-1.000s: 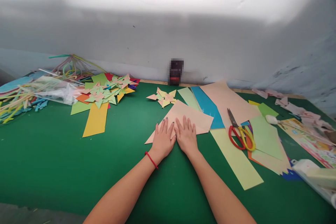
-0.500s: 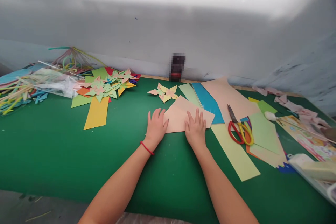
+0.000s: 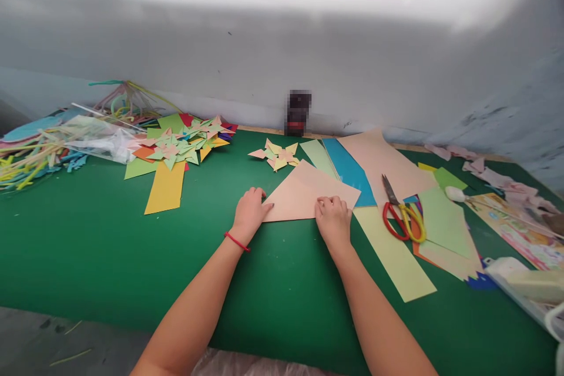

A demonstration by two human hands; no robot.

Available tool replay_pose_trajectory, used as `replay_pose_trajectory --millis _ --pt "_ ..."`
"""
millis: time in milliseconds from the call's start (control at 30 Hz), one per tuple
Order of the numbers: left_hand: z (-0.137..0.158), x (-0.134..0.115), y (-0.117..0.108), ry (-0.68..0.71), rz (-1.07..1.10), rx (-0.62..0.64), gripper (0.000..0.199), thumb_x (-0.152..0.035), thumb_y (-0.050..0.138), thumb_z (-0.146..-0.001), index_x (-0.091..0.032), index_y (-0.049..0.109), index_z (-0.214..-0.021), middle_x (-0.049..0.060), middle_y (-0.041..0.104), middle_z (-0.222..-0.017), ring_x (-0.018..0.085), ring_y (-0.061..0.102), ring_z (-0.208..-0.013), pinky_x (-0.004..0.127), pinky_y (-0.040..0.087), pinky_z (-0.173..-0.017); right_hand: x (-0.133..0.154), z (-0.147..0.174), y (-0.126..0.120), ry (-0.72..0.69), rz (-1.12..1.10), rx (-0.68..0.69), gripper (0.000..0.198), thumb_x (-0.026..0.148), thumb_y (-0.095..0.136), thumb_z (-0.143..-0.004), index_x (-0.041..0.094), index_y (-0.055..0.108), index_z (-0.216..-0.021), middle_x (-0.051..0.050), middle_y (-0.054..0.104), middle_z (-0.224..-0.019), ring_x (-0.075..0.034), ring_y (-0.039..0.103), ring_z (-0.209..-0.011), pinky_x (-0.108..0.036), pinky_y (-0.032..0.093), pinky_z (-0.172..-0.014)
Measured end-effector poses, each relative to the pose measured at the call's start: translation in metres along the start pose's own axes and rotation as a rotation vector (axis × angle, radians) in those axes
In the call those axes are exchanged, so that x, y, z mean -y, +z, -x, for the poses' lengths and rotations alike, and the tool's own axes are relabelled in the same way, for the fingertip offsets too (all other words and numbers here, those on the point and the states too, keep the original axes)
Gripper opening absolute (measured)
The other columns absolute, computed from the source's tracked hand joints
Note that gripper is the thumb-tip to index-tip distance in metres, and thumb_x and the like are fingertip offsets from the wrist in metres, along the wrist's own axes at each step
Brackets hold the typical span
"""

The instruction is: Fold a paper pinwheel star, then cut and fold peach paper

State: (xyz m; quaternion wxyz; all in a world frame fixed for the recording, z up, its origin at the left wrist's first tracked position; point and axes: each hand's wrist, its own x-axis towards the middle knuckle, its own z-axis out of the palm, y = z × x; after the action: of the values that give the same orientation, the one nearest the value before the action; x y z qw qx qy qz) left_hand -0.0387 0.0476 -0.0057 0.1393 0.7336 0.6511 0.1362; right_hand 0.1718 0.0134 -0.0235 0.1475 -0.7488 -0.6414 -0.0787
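Note:
A folded sheet of pale pink paper [image 3: 294,191] lies on the green tabletop in front of me, its straight edge towards me. At its left end is my left hand [image 3: 251,211], fingers curled and thumb on the paper's edge. My right hand [image 3: 333,218] rests on the right part of the sheet, its fingers bent and pressed together on the paper. Just behind the sheet lies a folded paper star [image 3: 277,155] in pink, yellow and green. Scissors [image 3: 399,214] with one red and one yellow handle lie to the right, blades slightly apart.
More folded stars [image 3: 176,144] are heaped at the back left over coloured sheets, beside a yellow strip [image 3: 165,188]. Bundles of thin coloured strips [image 3: 30,158] fill the far left. Right of me are a pale yellow strip [image 3: 396,258], green sheets [image 3: 443,220] and a white tray [image 3: 520,294].
Both hands lay flatter with fingers stretched over the paper; now their fingers are bent. My left hand has slid left to the sheet's end. The paper has stayed nearly in place.

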Motion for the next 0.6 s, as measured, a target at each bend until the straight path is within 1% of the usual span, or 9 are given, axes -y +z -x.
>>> replay_pose_trajectory --millis 67,133,233,300,400,467,533,600 --pt "-0.0009 -0.0001 0.0004 0.014 0.017 0.024 0.021 -0.028 0.062 -0.075 -0.017 0.057 -0.092 0.005 0.058 -0.089 0.018 0.055 -0.081 0.027 0.039 -0.067 0.0008 0.0004 -0.0008 0.001 0.018 0.008 0.019 0.026 0.045 -0.087 0.017 0.062 -0.086 -0.008 0.056 -0.088 -0.021 0.047 -0.083 -0.031 0.026 -0.066" --pt "-0.0022 0.0009 0.001 0.027 0.05 0.053 0.016 -0.025 0.06 -0.075 -0.017 0.058 -0.089 0.004 0.058 -0.087 0.018 0.055 -0.078 0.026 0.039 -0.066 0.0016 0.0007 -0.0016 0.001 0.028 0.013 0.02 0.028 0.046 -0.087 0.017 0.061 -0.081 -0.008 0.055 -0.086 -0.021 0.047 -0.083 -0.031 0.026 -0.066" --pt "-0.0035 0.0028 0.002 0.046 0.089 0.067 0.007 -0.022 0.059 -0.075 -0.018 0.061 -0.08 0.004 0.056 -0.087 0.017 0.054 -0.081 0.026 0.04 -0.07 0.0021 0.0005 -0.0025 0.0 0.023 0.007 0.021 0.029 0.045 -0.088 0.017 0.061 -0.084 -0.008 0.055 -0.089 -0.021 0.047 -0.083 -0.031 0.026 -0.067" --pt "-0.003 0.0032 0.0021 0.053 0.105 0.034 0.011 -0.023 0.059 -0.075 -0.018 0.062 -0.084 0.005 0.056 -0.092 0.018 0.054 -0.087 0.027 0.04 -0.076 0.0017 0.0003 -0.0027 -0.001 0.012 -0.002 0.021 0.028 0.043 -0.088 0.017 0.061 -0.088 -0.008 0.056 -0.091 -0.021 0.047 -0.084 -0.031 0.026 -0.067" --pt "-0.0005 0.0019 0.0013 0.052 0.099 -0.008 0.029 -0.025 0.061 -0.075 -0.018 0.059 -0.102 0.007 0.054 -0.102 0.02 0.052 -0.093 0.029 0.04 -0.081 0.001 0.0004 -0.0024 -0.002 0.001 -0.01 0.021 0.026 0.042 -0.088 0.017 0.062 -0.09 -0.009 0.056 -0.09 -0.021 0.048 -0.083 -0.031 0.027 -0.066" --pt "0.0016 0.0004 0.0003 0.032 0.066 0.002 0.037 -0.027 0.062 -0.073 -0.017 0.056 -0.108 0.008 0.054 -0.105 0.021 0.051 -0.095 0.03 0.039 -0.081 0.0013 0.0009 -0.0021 -0.006 -0.006 -0.01 0.021 0.025 0.042 -0.088 0.017 0.062 -0.089 -0.008 0.056 -0.087 -0.021 0.048 -0.082 -0.031 0.027 -0.066" --pt "0.0034 -0.0008 -0.0004 0.008 0.026 0.026 0.036 -0.029 0.064 -0.072 -0.017 0.057 -0.105 0.008 0.054 -0.102 0.022 0.051 -0.094 0.031 0.039 -0.08 0.0018 0.0013 -0.0021 -0.007 -0.017 -0.014 0.021 0.024 0.042 -0.087 0.017 0.062 -0.09 -0.008 0.056 -0.086 -0.021 0.048 -0.081 -0.031 0.028 -0.065" --pt "0.0044 -0.0017 -0.0006 -0.001 0.006 0.044 0.028 -0.029 0.064 -0.072 -0.017 0.059 -0.097 0.007 0.056 -0.098 0.023 0.051 -0.093 0.032 0.038 -0.079 0.0013 0.0007 -0.003 -0.001 -0.034 -0.03 0.021 0.024 0.042 -0.086 0.017 0.062 -0.091 -0.009 0.056 -0.088 -0.021 0.048 -0.081 -0.031 0.029 -0.066"
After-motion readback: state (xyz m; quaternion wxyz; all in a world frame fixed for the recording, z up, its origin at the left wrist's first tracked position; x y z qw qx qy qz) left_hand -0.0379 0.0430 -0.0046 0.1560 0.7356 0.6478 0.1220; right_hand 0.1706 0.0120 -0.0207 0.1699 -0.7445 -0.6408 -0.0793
